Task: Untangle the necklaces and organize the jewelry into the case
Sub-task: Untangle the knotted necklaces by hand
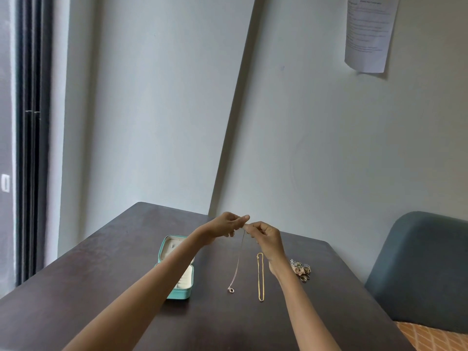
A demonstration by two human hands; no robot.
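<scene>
Hands meet above the table [101,287]: I see my left hand [225,222] and right hand [266,235] pinching the silver chain [238,262], which hangs down between the open case [177,267] and gold chain [260,277].

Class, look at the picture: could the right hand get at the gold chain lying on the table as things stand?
Probably yes, once freed: the right hand pinches the thin silver necklace with the left hand; the gold chain lies uncovered just below it.

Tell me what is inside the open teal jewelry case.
The teal jewelry case shows cream padding with ring-roll slots in its base and a small item in the lid, too small to identify. The left forearm covers its middle, so anything there is hidden.
</scene>
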